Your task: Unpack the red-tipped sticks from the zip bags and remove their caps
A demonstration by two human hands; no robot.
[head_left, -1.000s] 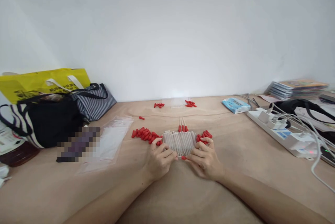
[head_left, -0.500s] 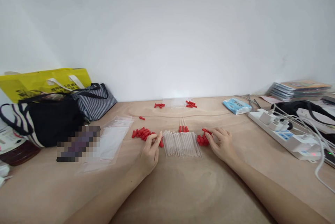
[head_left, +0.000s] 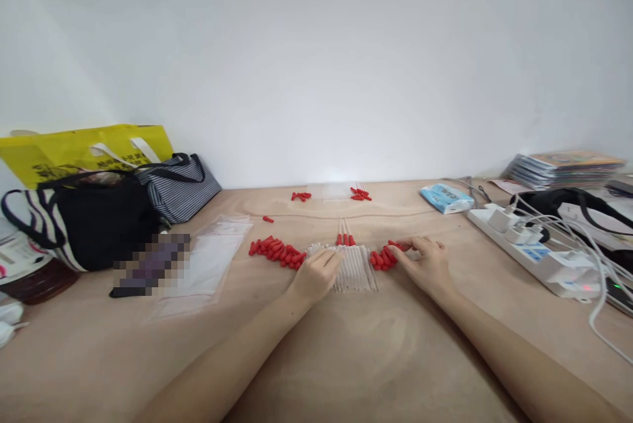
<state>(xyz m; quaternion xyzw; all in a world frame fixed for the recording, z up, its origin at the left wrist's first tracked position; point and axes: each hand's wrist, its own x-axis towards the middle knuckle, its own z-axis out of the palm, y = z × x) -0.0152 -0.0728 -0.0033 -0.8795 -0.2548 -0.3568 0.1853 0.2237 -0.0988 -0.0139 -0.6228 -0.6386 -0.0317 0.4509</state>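
On the tabletop lies a row of thin whitish sticks (head_left: 359, 271). My left hand (head_left: 319, 275) is over the row's left end, fingers pressed together; whatever is between them is hidden. A pile of small red caps (head_left: 279, 252) sits left of the sticks, beside that hand. On the right, my right hand (head_left: 425, 265) closes its thumb and fingertips around a red cap (head_left: 393, 244) at the edge of another pile of red caps (head_left: 382, 259). Just behind the row, several sticks with red caps on their near ends (head_left: 345, 239) point away from me.
Clear zip bags (head_left: 217, 258), a blurred-out dark object (head_left: 151, 268) and bags (head_left: 93, 225) lie left. Farther back are small groups of red caps (head_left: 301, 196) and one lone cap (head_left: 268, 219). A blue tissue pack (head_left: 446, 199) and a power strip with cables (head_left: 534, 252) are right.
My left hand has moved right, from beside the left pile of red caps to over the sticks. My right hand has shifted only slightly, staying at the right pile.
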